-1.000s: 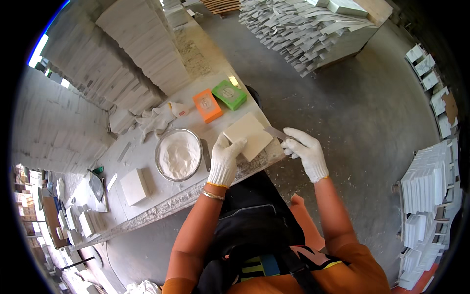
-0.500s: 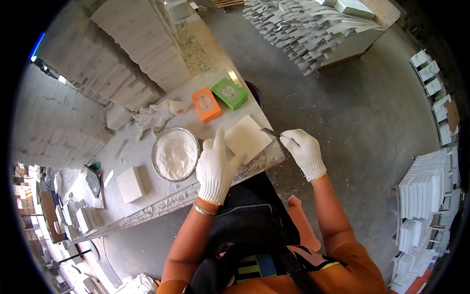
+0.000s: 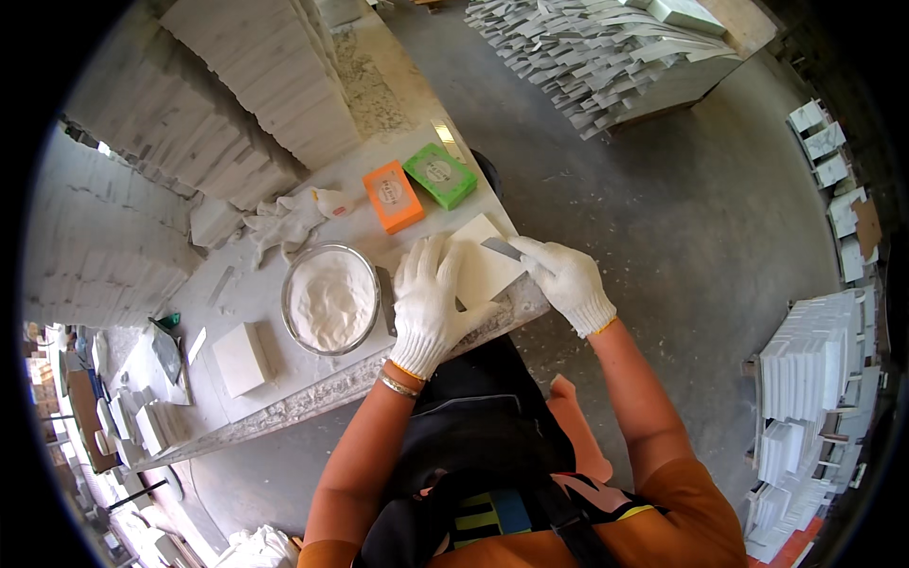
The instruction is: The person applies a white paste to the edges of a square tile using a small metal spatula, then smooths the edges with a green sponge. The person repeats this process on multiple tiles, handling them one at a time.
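A white square tile (image 3: 485, 262) lies flat at the near right corner of the stone workbench (image 3: 284, 407). My left hand (image 3: 431, 303), in a white glove, rests spread and palm down on the tile's left part. My right hand (image 3: 566, 281), also gloved, grips a thin metal blade (image 3: 500, 248) whose tip lies on the tile's top face. A round metal bowl of white powder (image 3: 331, 298) stands just left of my left hand.
An orange box (image 3: 393, 196) and a green box (image 3: 440, 175) lie behind the tile. A crumpled white glove (image 3: 284, 220) and a small white block (image 3: 243, 358) sit on the bench. Stacks of white tiles (image 3: 237, 104) rise behind it, with more stacks (image 3: 805, 379) on the floor at right.
My left hand has slid from the tile's left edge to lie flat and spread over it. My right hand with the blade has stayed at the tile's right side.
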`<state>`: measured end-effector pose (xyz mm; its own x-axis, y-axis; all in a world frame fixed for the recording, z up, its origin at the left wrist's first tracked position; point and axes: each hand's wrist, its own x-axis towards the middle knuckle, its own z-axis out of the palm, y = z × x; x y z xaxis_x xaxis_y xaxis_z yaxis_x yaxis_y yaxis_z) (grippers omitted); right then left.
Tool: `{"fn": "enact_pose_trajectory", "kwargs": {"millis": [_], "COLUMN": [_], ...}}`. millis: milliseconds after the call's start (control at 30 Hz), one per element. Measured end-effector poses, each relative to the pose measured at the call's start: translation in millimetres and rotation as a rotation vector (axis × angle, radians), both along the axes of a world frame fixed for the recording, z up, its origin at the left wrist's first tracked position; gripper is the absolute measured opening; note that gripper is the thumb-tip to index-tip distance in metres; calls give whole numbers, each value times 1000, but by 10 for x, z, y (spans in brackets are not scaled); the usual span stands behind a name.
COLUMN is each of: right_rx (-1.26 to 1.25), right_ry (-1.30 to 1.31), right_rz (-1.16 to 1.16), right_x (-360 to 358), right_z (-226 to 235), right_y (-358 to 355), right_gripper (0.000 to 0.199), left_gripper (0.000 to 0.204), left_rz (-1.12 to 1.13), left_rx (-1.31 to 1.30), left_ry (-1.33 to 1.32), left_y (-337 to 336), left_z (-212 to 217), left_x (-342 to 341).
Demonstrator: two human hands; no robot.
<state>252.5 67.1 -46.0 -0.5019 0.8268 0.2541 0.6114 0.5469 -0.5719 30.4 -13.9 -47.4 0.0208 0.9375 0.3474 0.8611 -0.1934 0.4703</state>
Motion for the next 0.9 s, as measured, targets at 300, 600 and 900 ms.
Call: {"fn": "enact_pose_trajectory", "kwargs": {"millis": [300, 600, 900], "right_rx": [75, 93, 9], "right_ry": [106, -70, 40], "right_rz": [-11, -89, -98], "right_x": [-32, -21, -7], "right_z": [-100, -77, 47], "right_y": [43, -164, -421], "right_gripper": [38, 37, 32], "left_gripper": [89, 87, 85], "left_rz": [-7, 31, 17], "left_rx": [29, 6, -5], "left_ry": [-17, 10, -15], "left_y": [-11, -27, -16], "left_z": [-37, -38, -5], "left_x": [-26, 10, -1]}}
